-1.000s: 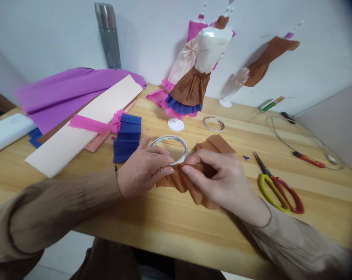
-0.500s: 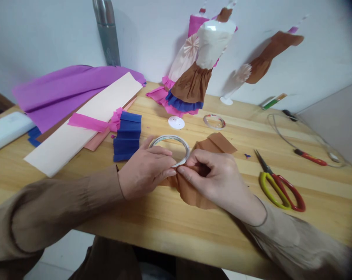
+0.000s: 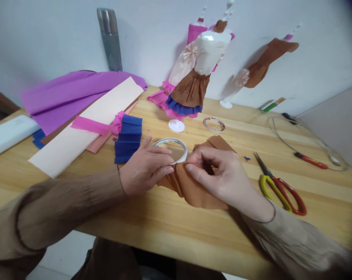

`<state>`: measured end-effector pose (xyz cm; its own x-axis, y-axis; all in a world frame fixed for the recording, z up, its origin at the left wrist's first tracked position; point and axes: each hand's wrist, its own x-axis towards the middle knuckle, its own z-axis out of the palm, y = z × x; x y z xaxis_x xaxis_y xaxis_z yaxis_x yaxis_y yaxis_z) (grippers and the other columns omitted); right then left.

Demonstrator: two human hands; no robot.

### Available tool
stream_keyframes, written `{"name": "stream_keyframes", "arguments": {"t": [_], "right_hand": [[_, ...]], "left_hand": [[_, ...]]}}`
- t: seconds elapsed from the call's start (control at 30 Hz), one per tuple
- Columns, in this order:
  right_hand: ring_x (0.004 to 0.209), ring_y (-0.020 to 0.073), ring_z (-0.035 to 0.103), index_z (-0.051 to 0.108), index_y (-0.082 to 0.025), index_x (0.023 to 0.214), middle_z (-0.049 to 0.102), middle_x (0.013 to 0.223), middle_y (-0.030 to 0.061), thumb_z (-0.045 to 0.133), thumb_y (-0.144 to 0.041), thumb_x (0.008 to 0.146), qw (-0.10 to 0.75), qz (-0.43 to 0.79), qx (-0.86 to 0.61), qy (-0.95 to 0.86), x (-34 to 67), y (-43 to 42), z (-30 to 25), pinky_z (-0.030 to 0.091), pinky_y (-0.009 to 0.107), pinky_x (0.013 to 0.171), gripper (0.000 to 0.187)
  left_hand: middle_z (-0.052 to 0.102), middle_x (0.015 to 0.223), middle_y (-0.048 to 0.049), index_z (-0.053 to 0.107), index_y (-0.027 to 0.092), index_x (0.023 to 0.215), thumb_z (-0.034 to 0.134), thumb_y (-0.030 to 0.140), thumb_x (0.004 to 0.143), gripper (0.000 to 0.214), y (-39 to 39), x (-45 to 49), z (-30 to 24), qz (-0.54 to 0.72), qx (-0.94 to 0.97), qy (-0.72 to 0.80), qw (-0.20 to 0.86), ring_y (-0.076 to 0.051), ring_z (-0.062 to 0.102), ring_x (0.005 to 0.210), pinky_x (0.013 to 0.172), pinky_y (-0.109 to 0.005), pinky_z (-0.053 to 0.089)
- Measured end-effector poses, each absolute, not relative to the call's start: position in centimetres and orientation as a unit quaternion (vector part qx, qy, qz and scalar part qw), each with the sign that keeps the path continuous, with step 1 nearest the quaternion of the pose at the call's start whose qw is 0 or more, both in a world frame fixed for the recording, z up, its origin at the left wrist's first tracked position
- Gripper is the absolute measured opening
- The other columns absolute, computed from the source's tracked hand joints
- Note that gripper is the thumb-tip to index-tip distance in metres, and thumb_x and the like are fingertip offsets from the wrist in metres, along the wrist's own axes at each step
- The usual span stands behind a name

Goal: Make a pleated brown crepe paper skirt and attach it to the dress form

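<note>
My left hand [image 3: 148, 165] is closed on the near rim of a roll of tape [image 3: 182, 149], its thumb and fingers gripping the ring. Brown crepe paper [image 3: 187, 190], gathered in folds, lies beneath and between my hands, its top edge close against the roll. Thumb and forefinger of my right hand [image 3: 219, 169] pinch that top edge, just right of the roll. Part of the paper sticks out behind my right knuckles. Left of the roll, near my left fingers, lies a pleated blue crepe paper strip [image 3: 128, 140].
Scissors [image 3: 278, 190] lie at right, near a red-handled tool with a cord [image 3: 313, 160]. Dress forms in crepe paper skirts [image 3: 190, 87] stand at the back, with a clear tape ring [image 3: 213, 124] before them. Purple paper [image 3: 76, 91], a cream strip [image 3: 91, 124] and a flask [image 3: 110, 42] are at left.
My right hand has shifted slightly right, away from my left thumb, so more of the brown paper's folds show between my hands. The view has also moved a little.
</note>
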<state>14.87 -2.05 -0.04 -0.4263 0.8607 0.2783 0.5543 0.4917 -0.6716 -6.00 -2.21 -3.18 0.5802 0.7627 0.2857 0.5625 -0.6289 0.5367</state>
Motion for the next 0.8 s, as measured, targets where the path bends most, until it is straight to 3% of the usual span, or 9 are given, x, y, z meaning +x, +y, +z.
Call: {"name": "stream_keyframes", "arguments": {"t": [0.4, 0.8], "right_hand": [[0.061, 0.0128, 0.062, 0.065, -0.018, 0.077, 0.069, 0.071, 0.0023, 0.058, -0.016, 0.083, 0.309, 0.267, -0.375, -0.832, 14.67, -2.56, -0.71, 0.046, 0.024, 0.055, 0.010], [0.048, 0.0075, 0.046, 0.058, -0.018, 0.070, 0.058, 0.058, -0.0030, 0.059, -0.014, 0.082, 0.316, 0.182, -0.384, -0.848, 14.67, -2.29, -0.87, 0.037, 0.021, 0.047, 0.012]], "left_hand": [[0.070, 0.106, -0.0052, 0.066, 0.021, 0.092, 0.038, 0.035, 0.096, 0.032, -2.13, -5.88, -3.42, 0.243, 0.875, 0.371, 0.194, -0.019, 0.055, 0.119, 0.115, -0.048, 0.015], [0.070, 0.105, -0.0058, 0.066, 0.020, 0.093, 0.039, 0.035, 0.096, 0.031, -2.12, -5.94, -3.89, 0.260, 0.881, 0.350, 0.181, -0.020, 0.056, 0.117, 0.115, -0.048, 0.018]]}}
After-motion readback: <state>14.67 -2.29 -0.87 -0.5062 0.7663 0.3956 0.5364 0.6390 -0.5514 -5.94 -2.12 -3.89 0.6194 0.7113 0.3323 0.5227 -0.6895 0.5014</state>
